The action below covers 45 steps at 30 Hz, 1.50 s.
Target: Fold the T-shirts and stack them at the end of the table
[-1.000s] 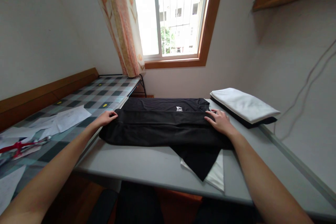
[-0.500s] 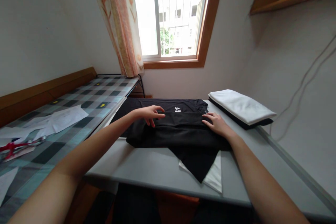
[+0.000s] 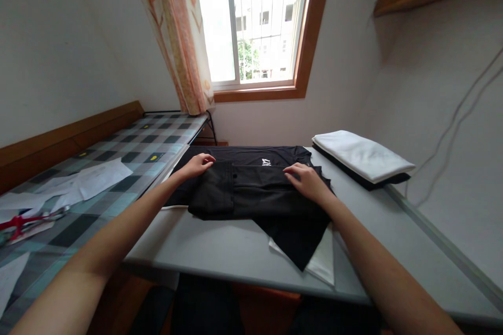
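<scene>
A black T-shirt [image 3: 271,193] with a small white print lies on the table, its near part folded over toward the window. At the left end of the folded layer is my left hand [image 3: 197,165], fingers slightly bent at the fold's far edge; I see nothing gripped in it. My right hand [image 3: 307,182] rests on the right part of the shirt, fingers spread loosely at the same edge. One black sleeve points toward me, over a white piece [image 3: 324,261] that looks like cloth, mostly hidden beneath it.
Folded white cloth [image 3: 361,156] sits on black cloth at the right of the grey table [image 3: 220,243]. On the left, a bed with a checked cover [image 3: 118,146] holds papers [image 3: 98,175] and a red object [image 3: 19,225]. A window [image 3: 261,26] with a curtain [image 3: 176,36] is ahead.
My left hand has moved left and lowered to the end of the fold. My right hand has slid left along the shirt's folded edge.
</scene>
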Available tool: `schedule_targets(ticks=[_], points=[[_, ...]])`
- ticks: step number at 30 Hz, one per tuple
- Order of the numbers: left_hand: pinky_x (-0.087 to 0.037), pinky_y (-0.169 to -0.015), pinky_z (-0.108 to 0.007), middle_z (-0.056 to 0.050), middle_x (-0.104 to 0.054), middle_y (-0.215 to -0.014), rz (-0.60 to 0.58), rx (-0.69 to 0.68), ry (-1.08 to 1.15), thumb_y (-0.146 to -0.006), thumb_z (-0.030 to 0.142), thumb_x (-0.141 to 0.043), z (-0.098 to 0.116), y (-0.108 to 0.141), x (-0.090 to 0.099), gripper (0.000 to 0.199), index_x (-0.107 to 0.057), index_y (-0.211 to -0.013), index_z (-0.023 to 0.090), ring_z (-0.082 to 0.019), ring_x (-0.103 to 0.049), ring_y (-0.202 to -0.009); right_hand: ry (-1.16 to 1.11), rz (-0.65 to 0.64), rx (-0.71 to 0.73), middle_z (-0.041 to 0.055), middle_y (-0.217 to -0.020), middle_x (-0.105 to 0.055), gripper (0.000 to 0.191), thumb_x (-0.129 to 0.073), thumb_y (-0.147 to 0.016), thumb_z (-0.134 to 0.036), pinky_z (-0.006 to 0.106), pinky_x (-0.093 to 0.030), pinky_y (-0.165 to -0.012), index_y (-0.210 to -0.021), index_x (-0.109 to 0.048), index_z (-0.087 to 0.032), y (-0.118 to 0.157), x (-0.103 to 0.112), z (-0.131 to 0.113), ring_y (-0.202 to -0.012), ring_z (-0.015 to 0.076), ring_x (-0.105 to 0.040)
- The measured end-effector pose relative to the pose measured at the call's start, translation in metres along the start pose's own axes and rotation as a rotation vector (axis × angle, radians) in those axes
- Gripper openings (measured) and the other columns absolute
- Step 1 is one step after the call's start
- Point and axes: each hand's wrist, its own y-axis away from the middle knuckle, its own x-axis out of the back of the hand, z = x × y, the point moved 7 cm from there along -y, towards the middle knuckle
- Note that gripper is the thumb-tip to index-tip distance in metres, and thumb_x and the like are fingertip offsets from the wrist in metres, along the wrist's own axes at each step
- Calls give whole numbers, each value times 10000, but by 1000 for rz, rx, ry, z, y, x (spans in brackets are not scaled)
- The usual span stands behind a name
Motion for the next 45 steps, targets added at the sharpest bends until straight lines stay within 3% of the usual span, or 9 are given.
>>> schedule_targets(ticks=[6,11,14,18,23,27,32,40,45], points=[[-500,-759,-319,-103,-728,-891,46,121,-193,-817,425,-563,17,-27,-24,286,-675,-852,164,-240,-679,-838,-145,-310,115,36,-831,-718,165,-578,-889,-270,259,-438,-675,-893,-727,-200,-20,-64,-99,-711,155,-634],[-482,-679,-325,-94,-718,-809,-155,272,-236,-816,561,-570,38,-35,-63,414,-599,-971,179,-233,-681,-660,-71,-419,209,34,-756,-699,335,-584,-892,-489,300,-395,-690,-760,-678,-196,-19,-101,-143,-704,185,-626],[-485,-723,-334,-137,-685,-1028,-155,246,-278,-778,482,-648,45,-38,-74,426,-564,-1078,192,-258,-693,-789,-43,-358,234,38,-819,-695,370,-611,-854,-560,348,-386,-772,-882,-646,-193,-12,-104,-149,-780,212,-628],[-480,-784,-304,-133,-561,-1220,-133,26,-318,-771,356,-668,56,-39,-81,283,-637,-1003,198,-229,-670,-891,-35,-332,352,48,-963,-680,409,-689,-806,-528,351,-369,-805,-1057,-610,-214,1,-105,-151,-893,224,-608],[-462,-720,-260,-51,-629,-1025,-245,-342,-391,-863,416,-592,75,-28,-87,221,-679,-846,214,-188,-647,-837,48,-303,436,59,-1000,-659,283,-649,-868,-376,338,-352,-813,-1095,-624,-210,6,-109,-154,-908,204,-587],[-439,-694,-242,-34,-647,-938,-230,-469,-493,-908,364,-554,80,-21,-85,215,-677,-828,207,-172,-637,-820,139,-262,510,61,-973,-641,186,-577,-911,-324,345,-339,-815,-1030,-647,-198,8,-107,-162,-862,188,-568],[-427,-683,-243,-38,-653,-878,-206,-554,-526,-928,370,-542,82,-14,-83,267,-685,-785,195,-166,-634,-791,253,-174,591,64,-992,-619,203,-505,-943,-249,378,-323,-828,-1093,-638,-220,13,-100,-175,-850,194,-532],[-434,-759,-251,-52,-673,-821,-248,-610,-473,-918,364,-556,84,-2,-73,321,-698,-697,180,-164,-623,-786,327,-82,677,74,-904,-608,228,-432,-966,-189,393,-319,-809,-884,-643,-168,14,-94,-183,-841,204,-497],[-446,-693,-244,-57,-674,-869,-225,-456,-228,-911,396,-526,75,-6,-65,320,-714,-788,167,-151,-611,-739,229,-162,650,59,-917,-618,174,-497,-932,-200,359,-325,-814,-890,-665,-185,14,-104,-175,-831,179,-518]])
